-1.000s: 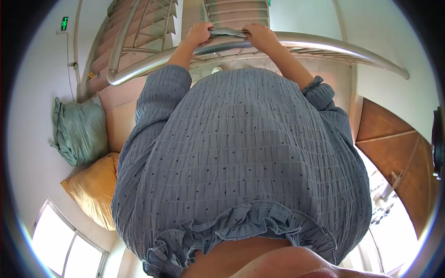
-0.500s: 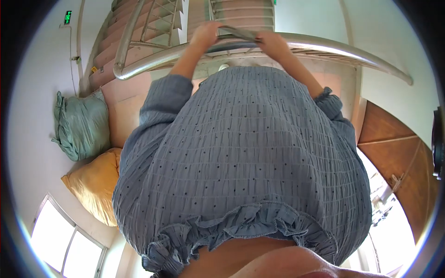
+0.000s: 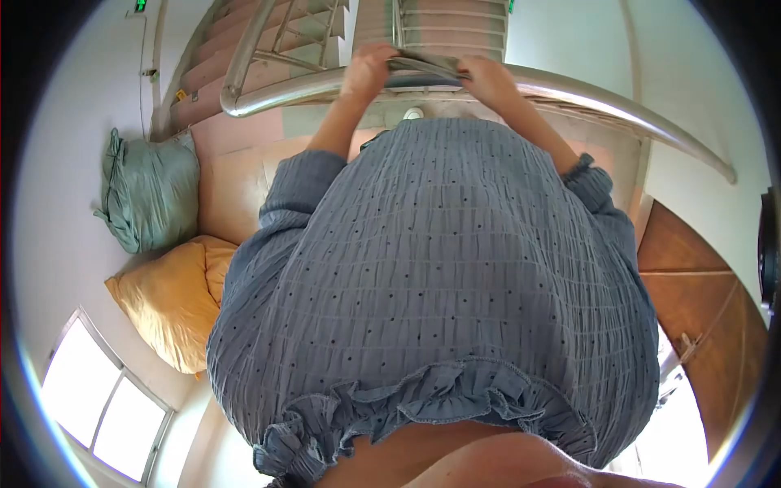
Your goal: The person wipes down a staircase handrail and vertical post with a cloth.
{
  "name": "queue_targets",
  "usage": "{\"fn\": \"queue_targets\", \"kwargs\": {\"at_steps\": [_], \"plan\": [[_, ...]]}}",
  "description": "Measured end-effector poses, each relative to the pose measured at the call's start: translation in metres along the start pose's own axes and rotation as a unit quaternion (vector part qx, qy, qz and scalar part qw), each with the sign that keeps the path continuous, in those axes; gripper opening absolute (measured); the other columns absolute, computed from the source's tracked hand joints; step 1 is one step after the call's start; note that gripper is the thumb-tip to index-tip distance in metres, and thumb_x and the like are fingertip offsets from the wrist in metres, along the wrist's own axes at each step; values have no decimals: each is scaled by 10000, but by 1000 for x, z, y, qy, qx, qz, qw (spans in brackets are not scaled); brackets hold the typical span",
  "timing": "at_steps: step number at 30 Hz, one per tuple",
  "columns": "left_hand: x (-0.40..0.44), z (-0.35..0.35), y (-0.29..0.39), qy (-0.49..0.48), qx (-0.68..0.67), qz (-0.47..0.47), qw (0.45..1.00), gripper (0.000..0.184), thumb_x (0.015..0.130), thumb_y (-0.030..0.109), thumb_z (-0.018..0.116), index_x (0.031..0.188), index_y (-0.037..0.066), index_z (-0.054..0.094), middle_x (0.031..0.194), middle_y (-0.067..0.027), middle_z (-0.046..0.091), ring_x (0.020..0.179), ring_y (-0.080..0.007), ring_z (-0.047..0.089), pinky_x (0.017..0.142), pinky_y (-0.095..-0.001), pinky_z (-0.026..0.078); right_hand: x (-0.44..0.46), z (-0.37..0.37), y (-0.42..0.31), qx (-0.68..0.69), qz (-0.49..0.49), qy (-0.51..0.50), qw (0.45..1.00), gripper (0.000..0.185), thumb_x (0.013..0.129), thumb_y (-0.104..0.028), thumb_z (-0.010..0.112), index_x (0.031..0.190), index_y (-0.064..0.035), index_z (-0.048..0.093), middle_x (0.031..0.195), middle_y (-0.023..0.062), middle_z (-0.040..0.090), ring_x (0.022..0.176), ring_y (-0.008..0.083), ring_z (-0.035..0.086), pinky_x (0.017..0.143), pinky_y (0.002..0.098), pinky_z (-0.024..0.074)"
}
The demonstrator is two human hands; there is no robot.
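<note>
In the upper middle of the head view, a strip of grey cloth [image 3: 429, 65] is stretched between my two hands, just over a metal handrail [image 3: 602, 93]. My left hand [image 3: 368, 73] is closed round the cloth's left end. Its right end is pinched in my right hand [image 3: 488, 80]. The cloth looks folded or twisted in the middle. Whether it touches the rail, I cannot tell.
Stairs [image 3: 451, 32] lie beyond the rail. A green sack [image 3: 159, 195] and an orange sack [image 3: 167, 297] lean by the left wall. A brown door or panel [image 3: 691, 297] stands at right, a window [image 3: 106, 398] at lower left.
The camera view has shifted, so the rail and stairs sit further right and the sacks higher. Both hands still hold the cloth, which now looks more folded across its middle.
</note>
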State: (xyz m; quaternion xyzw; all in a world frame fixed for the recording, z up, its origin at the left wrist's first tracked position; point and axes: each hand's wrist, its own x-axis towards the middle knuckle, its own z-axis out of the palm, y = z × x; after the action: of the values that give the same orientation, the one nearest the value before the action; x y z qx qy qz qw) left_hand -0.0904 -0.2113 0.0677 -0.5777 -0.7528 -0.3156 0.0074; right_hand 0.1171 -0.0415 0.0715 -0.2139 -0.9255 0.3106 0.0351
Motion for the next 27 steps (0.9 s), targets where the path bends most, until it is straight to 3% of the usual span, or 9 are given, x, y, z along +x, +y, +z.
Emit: {"fn": "queue_targets", "kwargs": {"at_steps": [3,6,9,13,14,18,22,25,27], "plan": [[-13,-18,-37,17,24,-22,999,223,756,-22,523,874,71,688,941,-113,671,939,-324,608,838,-414,498,17,18,-29,23,-91,19,995,140,774,-125,609,911,-94,610,899,132,645,899,351,614,748,469,482],[-7,-14,-27,-13,33,-33,999,224,751,-26,529,872,79,685,936,-115,667,940,-324,607,841,-412,495,12,23,-28,9,-66,16,998,147,776,-120,605,921,-98,610,899,133,642,911,347,614,752,463,485],[24,9,6,-4,-8,50,999,221,748,-26,540,884,79,679,929,-107,663,938,-325,605,838,-408,497,-12,-6,-3,-9,2,64,998,159,776,-125,601,932,-100,612,928,131,647,910,345,616,758,455,491],[64,50,54,-12,-71,118,990,212,778,-21,564,923,78,682,1022,-82,661,974,-307,603,832,-407,503,-57,-44,42,-14,114,226,967,211,782,-154,646,989,-117,632,966,120,662,914,332,626,774,420,505],[64,56,56,-17,-73,124,989,212,778,-21,564,923,78,682,1022,-82,661,974,-307,603,832,-407,503,-64,-46,39,-21,180,224,958,213,779,-164,648,988,-125,643,957,121,671,901,334,634,769,422,509],[61,67,49,-96,-81,172,977,198,762,-20,564,902,67,674,1007,-90,657,978,-306,597,846,-396,499,-68,-3,48,2,240,191,952,176,784,-163,594,949,-154,654,992,105,678,924,336,641,787,447,513],[46,51,24,-107,-63,150,981,179,745,-22,571,868,55,675,983,-99,656,985,-304,590,871,-386,485,-70,28,19,49,224,120,966,143,820,-178,550,918,-148,650,964,116,678,911,344,643,783,443,515],[59,24,29,-94,-67,186,976,181,740,-28,575,873,47,674,983,-106,656,985,-305,592,877,-384,480,-65,17,0,54,184,175,966,135,819,-189,569,915,-136,648,939,124,674,901,342,640,776,436,516],[78,31,48,-83,-83,211,970,178,744,-24,576,875,45,674,991,-107,654,992,-303,590,879,-384,479,-72,-3,14,14,228,273,935,144,810,-198,600,924,-122,644,919,127,671,896,340,635,764,431,515]]}}
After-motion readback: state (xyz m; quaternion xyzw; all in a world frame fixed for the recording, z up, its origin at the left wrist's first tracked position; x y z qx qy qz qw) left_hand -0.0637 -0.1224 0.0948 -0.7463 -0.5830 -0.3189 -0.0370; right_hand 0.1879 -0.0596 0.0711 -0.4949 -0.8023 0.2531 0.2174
